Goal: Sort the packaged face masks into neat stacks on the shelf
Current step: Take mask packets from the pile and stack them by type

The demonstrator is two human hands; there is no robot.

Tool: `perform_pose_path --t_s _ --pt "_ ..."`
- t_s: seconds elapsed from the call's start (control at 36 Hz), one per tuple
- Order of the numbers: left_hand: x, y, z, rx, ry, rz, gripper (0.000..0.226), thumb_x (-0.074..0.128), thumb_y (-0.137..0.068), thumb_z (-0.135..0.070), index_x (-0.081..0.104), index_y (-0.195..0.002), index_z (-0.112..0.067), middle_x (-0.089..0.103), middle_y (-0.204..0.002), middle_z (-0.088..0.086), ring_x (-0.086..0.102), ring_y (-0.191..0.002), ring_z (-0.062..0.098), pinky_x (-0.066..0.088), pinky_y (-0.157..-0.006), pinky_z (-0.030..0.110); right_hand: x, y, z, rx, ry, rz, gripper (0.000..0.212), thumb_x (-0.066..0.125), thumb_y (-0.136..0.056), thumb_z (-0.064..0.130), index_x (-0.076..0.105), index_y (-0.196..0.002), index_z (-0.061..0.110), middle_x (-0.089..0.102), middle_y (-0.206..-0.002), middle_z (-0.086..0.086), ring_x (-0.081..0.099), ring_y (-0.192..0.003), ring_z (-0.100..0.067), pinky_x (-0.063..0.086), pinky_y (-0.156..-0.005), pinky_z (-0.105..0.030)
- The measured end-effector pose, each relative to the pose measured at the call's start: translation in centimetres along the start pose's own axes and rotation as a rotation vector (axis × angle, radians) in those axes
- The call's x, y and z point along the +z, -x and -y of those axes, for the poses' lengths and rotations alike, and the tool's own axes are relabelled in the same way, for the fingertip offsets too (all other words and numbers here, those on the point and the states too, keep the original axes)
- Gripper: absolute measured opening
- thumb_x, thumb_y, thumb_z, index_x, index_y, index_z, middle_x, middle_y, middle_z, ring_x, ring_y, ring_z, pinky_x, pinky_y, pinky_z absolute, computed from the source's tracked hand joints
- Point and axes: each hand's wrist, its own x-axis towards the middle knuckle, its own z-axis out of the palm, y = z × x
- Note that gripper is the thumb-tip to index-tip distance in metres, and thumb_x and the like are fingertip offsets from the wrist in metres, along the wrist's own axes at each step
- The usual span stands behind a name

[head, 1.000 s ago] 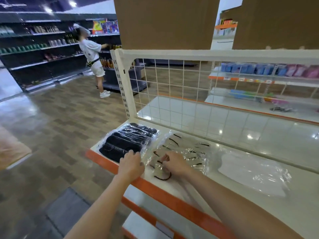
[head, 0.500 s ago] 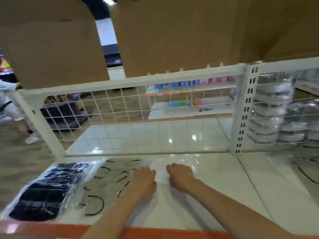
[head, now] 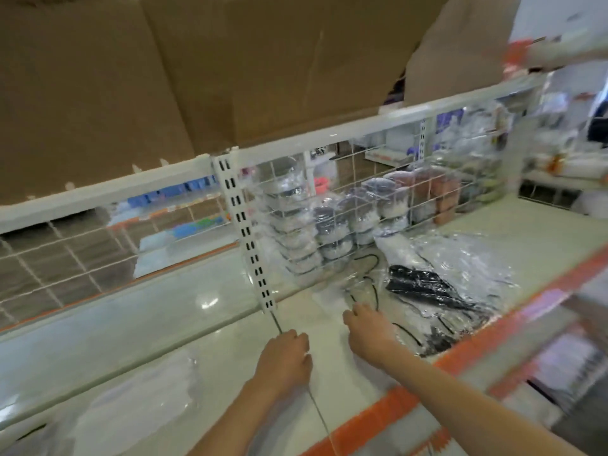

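The left hand [head: 284, 362] lies knuckles up on the white shelf [head: 164, 327] with its fingers curled under, and I cannot tell if it holds anything. The right hand [head: 368, 330] reaches forward, fingers down on a clear mask pack [head: 358, 291]. A pack of black masks [head: 424, 286] lies just beside it.

Two bare forearms, sleeveless as far as visible. Bare left hand [head: 285, 363] and bare right hand [head: 367, 334], without gloves, rings, watch or wristband. Fingers [head: 353, 312] uncovered, details blurred.
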Motion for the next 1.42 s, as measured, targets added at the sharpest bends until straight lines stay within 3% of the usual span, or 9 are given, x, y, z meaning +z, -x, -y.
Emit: perform_pose_path --t_s 0.19,0.36,0.58,0.81,1.03,1.14,1.25,1.36,1.42 --pt "1.1 -4.2 -5.1 -0.022 0.201 0.021 0.028 0.044 -0.094 -0.026 0.054 -0.118 -0.015 0.054 -0.113 0.003 0.052 -0.106 0.019 0.04 -0.087 0.028 1.6 0.4 -6.6 0.222 -0.092 0.029 0.057 0.048 -0.087 0.05 0.04 -0.13 0.014 0.046 -0.134 -0.01 0.038 -0.127 -0.031 0.031 -0.105 -0.041" --pt "2.6 -5.2 -7.3 -0.277 0.456 0.001 0.022 0.05 -0.091 -0.034 0.063 -0.099 -0.017 0.064 -0.1 -0.001 0.059 -0.093 0.016 0.044 -0.078 0.027 1.6 0.1 -6.5 0.081 -0.078 -0.058 0.034 0.036 -0.096 0.028 0.043 -0.127 0.014 0.049 -0.13 -0.007 0.042 -0.121 -0.026 0.034 -0.098 -0.038" --pt "2.1 -4.5 -8.2 -0.578 1.108 -0.13 0.028 0.063 -0.087 -0.037 0.062 -0.071 -0.014 0.061 -0.065 -0.002 0.057 -0.059 0.008 0.037 -0.046 0.012 2.6 0.3 -5.0 -0.269 -0.581 -0.123 0.03 0.048 -0.092 0.043 0.063 -0.105 0.02 0.059 -0.105 0.003 0.047 -0.108 -0.014 0.04 -0.092 -0.03" --pt "2.7 -3.1 -6.9 -0.665 1.427 -0.349 0.026 0.047 -0.084 -0.001 0.064 -0.103 -0.006 0.072 -0.093 0.015 0.069 -0.086 0.029 0.055 -0.075 0.037 2.9 -1.5 -7.2 -0.072 -0.256 -0.037 0.055 0.044 -0.092 0.039 0.031 -0.142 0.018 0.027 -0.151 -0.004 0.02 -0.141 -0.025 0.02 -0.115 -0.038" --pt "3.3 -2.9 -5.8 -0.696 1.555 -0.314 0.038 0.053 -0.087 -0.004 0.056 -0.124 -0.014 0.07 -0.108 0.011 0.068 -0.098 0.029 0.055 -0.086 0.047 1.9 -2.4 -8.3 0.0 -0.343 -0.179 0.027 0.037 -0.098 0.029 0.06 -0.108 0.019 0.063 -0.097 -0.002 0.057 -0.092 -0.019 0.046 -0.08 -0.03" --pt "2.6 -2.9 -6.8 -0.681 1.736 -0.238 0.036 0.049 -0.096 -0.037 0.058 -0.123 -0.016 0.068 -0.114 0.012 0.066 -0.105 0.03 0.052 -0.09 0.047 1.4 -1.8 -7.0 -0.109 -0.708 -0.069 0.025 0.047 -0.096 0.029 0.062 -0.113 0.02 0.068 -0.102 0.0 0.06 -0.092 -0.012 0.042 -0.072 -0.016" --pt "2.7 -3.1 -7.4 -0.636 1.78 -0.176 0.053 0.056 -0.09 -0.046 0.056 -0.125 -0.005 0.065 -0.117 0.02 0.062 -0.11 0.034 0.044 -0.101 0.05 0.5 -0.7 -5.9 -0.347 -0.877 0.122 0.032 0.051 -0.094 0.039 0.063 -0.119 0.024 0.062 -0.113 0.015 0.054 -0.102 0.001 0.036 -0.08 -0.002" --pt "3.4 -3.9 -7.5 -0.708 1.683 -0.308 0.028 0.047 -0.091 0.001 0.058 -0.116 -0.004 0.069 -0.104 0.02 0.066 -0.096 0.036 0.055 -0.081 0.044 1.6 -2.8 -6.9 -0.244 -0.623 0.007 0.057 0.03 -0.088 0.052 0.06 -0.119 0.015 0.053 -0.133 0.0 0.041 -0.129 -0.015 0.029 -0.105 -0.021" --pt "3.3 -3.8 -7.8 -0.725 1.692 -0.313 0.028 0.043 -0.09 0.005 0.059 -0.112 -0.003 0.069 -0.102 0.021 0.066 -0.094 0.036 0.055 -0.078 0.043 2.4 -4.6 -8.1 -0.212 -0.331 0.004 0.038 0.038 -0.097 0.033 0.053 -0.125 0.012 0.044 -0.141 -0.007 0.027 -0.139 -0.026 0.019 -0.116 -0.036"
